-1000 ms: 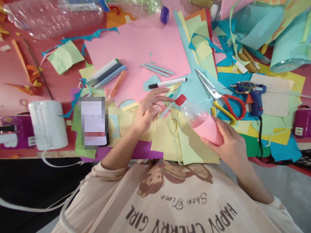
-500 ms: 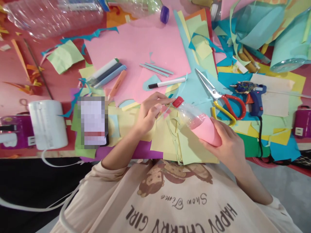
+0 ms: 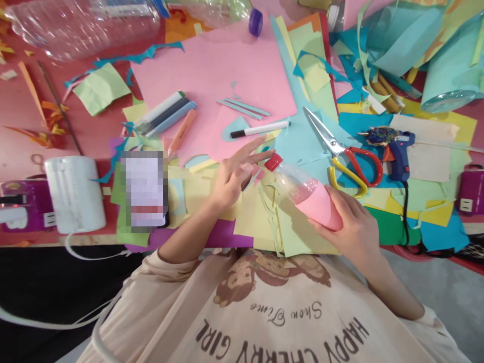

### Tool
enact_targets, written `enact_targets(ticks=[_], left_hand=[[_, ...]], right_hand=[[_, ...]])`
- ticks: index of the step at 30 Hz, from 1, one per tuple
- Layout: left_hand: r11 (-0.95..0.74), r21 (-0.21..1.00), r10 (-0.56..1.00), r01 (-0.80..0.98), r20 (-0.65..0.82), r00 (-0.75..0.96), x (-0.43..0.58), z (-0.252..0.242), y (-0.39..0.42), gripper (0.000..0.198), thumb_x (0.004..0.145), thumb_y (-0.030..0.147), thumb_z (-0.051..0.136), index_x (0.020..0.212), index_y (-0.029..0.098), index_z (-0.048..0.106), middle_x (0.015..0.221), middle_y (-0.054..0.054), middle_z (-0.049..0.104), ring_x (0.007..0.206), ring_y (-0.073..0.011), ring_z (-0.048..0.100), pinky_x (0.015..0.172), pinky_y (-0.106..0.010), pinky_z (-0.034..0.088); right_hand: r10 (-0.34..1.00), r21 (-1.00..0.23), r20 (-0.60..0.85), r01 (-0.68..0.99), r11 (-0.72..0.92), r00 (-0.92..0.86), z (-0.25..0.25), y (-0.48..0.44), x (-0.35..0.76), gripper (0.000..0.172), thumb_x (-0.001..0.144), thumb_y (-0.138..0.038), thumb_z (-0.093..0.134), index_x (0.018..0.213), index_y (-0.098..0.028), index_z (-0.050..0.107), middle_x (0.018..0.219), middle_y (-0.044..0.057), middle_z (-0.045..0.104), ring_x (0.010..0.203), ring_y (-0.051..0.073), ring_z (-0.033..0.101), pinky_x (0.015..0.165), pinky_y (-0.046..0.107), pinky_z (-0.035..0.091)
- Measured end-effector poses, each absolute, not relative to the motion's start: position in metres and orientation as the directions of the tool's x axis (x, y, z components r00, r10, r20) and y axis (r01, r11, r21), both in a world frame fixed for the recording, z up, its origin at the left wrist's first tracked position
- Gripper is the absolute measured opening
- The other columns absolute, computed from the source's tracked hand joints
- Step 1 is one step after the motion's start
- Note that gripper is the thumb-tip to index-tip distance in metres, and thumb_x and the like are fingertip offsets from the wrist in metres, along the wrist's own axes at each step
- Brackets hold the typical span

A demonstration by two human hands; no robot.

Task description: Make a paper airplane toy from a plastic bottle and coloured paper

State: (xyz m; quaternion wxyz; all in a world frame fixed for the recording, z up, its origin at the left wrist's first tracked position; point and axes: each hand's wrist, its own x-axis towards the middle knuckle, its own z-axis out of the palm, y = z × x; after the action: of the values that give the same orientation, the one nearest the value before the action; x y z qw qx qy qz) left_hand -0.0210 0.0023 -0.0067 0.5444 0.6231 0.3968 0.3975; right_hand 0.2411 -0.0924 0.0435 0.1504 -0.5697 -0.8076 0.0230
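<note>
My right hand (image 3: 353, 219) is closed around the lower part of a clear plastic bottle (image 3: 289, 180), whose base is wrapped in pink paper (image 3: 319, 205). The bottle is tilted, its red cap (image 3: 274, 162) pointing up and left. My left hand (image 3: 236, 174) is beside the cap with index and middle fingers stretched out and apart. The fingertips reach close to the cap; I cannot tell whether they touch it. A thin pale strip shows faintly near the left thumb, too blurred to make out fully.
Scissors (image 3: 335, 148) with red and yellow handles and a blue glue gun (image 3: 399, 151) lie to the right. A black-and-white marker (image 3: 260, 129), thin blue strips (image 3: 244, 108), several markers (image 3: 166, 116), a phone (image 3: 146, 191) and paper sheets (image 3: 215, 65) cover the table. Large bottles (image 3: 86, 25) lie behind.
My left index finger has lifted and spread away from the others. The bottle has shifted slightly left in my right hand. The thin strip seen above the cap no longer shows there.
</note>
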Motion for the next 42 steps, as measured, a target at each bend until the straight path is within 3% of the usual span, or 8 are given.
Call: enact_targets(ticks=[2, 7, 11, 14, 20, 27, 34, 42], left_hand=[[-0.089, 0.995, 0.933, 0.040, 0.069, 0.352, -0.021, -0.007, 0.001, 0.063, 0.093, 0.061, 0.038, 0.147, 0.028, 0.038, 0.119, -0.010, 0.072, 0.081, -0.0207, 0.070, 0.059, -0.031, 0.053], [-0.156, 0.984, 0.918, 0.090, 0.111, 0.381, -0.019, -0.008, 0.004, 0.053, 0.093, 0.059, 0.040, 0.126, 0.026, 0.064, 0.138, -0.006, 0.061, 0.128, -0.0285, 0.056, 0.094, -0.040, 0.053], [-0.087, 0.992, 0.891, 0.095, 0.035, 0.452, -0.017, -0.006, 0.003, 0.055, 0.095, 0.058, 0.035, 0.138, 0.029, 0.054, 0.104, -0.006, 0.075, 0.072, -0.0178, 0.068, 0.074, -0.034, 0.055], [-0.051, 0.996, 0.858, 0.075, 0.005, 0.514, -0.015, 0.000, 0.001, 0.064, 0.094, 0.063, 0.035, 0.146, 0.026, 0.044, 0.061, 0.002, 0.065, 0.038, -0.0103, 0.042, 0.058, -0.031, 0.049], [-0.095, 0.991, 0.851, 0.089, 0.035, 0.525, -0.013, 0.002, -0.001, 0.077, 0.090, 0.073, 0.024, 0.146, 0.024, 0.044, 0.043, 0.007, 0.039, 0.041, -0.0124, 0.039, 0.069, -0.036, 0.050], [-0.117, 0.989, 0.832, 0.090, 0.048, 0.552, -0.014, -0.005, -0.003, 0.076, 0.089, 0.072, 0.031, 0.148, 0.024, 0.040, 0.055, 0.005, 0.056, 0.043, -0.0108, 0.042, 0.080, -0.039, 0.050], [-0.150, 0.987, 0.871, 0.060, 0.103, 0.481, -0.013, -0.002, -0.001, 0.088, 0.079, 0.084, 0.032, 0.142, 0.025, 0.048, 0.105, -0.011, 0.070, 0.061, -0.0150, 0.056, 0.072, -0.035, 0.051], [-0.114, 0.993, 0.827, 0.012, 0.088, 0.556, -0.011, 0.002, -0.002, 0.089, 0.079, 0.081, 0.040, 0.145, 0.022, 0.045, 0.051, 0.004, 0.051, 0.047, -0.0131, 0.042, 0.072, -0.037, 0.050]], right_hand=[[0.928, -0.216, 0.226, 0.914, 0.343, -0.295, 0.044, -0.093, 0.241, 0.059, 0.082, -0.041, 0.068, 0.132, -0.015, 0.052, 0.111, 0.014, 0.073, 0.093, 0.028, 0.073, 0.077, 0.039, 0.061], [0.933, -0.228, 0.217, 0.915, 0.334, -0.286, 0.044, -0.093, 0.241, 0.062, 0.082, -0.042, 0.068, 0.135, -0.016, 0.050, 0.113, 0.014, 0.073, 0.095, 0.028, 0.072, 0.077, 0.039, 0.061], [0.939, -0.252, 0.220, 0.914, 0.317, -0.265, 0.044, -0.093, 0.241, 0.060, 0.083, -0.041, 0.068, 0.135, -0.017, 0.050, 0.112, 0.014, 0.073, 0.095, 0.029, 0.073, 0.077, 0.039, 0.061], [0.940, -0.269, 0.232, 0.913, 0.308, -0.249, 0.045, -0.093, 0.242, 0.059, 0.083, -0.041, 0.069, 0.133, -0.016, 0.051, 0.113, 0.015, 0.073, 0.095, 0.029, 0.073, 0.078, 0.040, 0.062], [0.948, -0.299, 0.236, 0.913, 0.279, -0.212, 0.045, -0.095, 0.244, 0.059, 0.083, -0.042, 0.068, 0.134, -0.018, 0.050, 0.116, 0.016, 0.072, 0.100, 0.030, 0.072, 0.080, 0.042, 0.062], [0.942, -0.305, 0.275, 0.912, 0.274, -0.192, 0.044, -0.097, 0.244, 0.060, 0.082, -0.041, 0.070, 0.134, -0.017, 0.051, 0.113, 0.016, 0.072, 0.097, 0.030, 0.072, 0.078, 0.042, 0.062], [0.936, -0.286, 0.280, 0.911, 0.295, -0.216, 0.043, -0.095, 0.243, 0.058, 0.081, -0.043, 0.070, 0.129, -0.013, 0.055, 0.112, 0.017, 0.073, 0.096, 0.031, 0.073, 0.077, 0.042, 0.062], [0.926, -0.244, 0.291, 0.917, 0.316, -0.242, 0.043, -0.095, 0.240, 0.058, 0.082, -0.040, 0.071, 0.129, -0.012, 0.053, 0.112, 0.018, 0.073, 0.095, 0.031, 0.073, 0.078, 0.041, 0.062]])
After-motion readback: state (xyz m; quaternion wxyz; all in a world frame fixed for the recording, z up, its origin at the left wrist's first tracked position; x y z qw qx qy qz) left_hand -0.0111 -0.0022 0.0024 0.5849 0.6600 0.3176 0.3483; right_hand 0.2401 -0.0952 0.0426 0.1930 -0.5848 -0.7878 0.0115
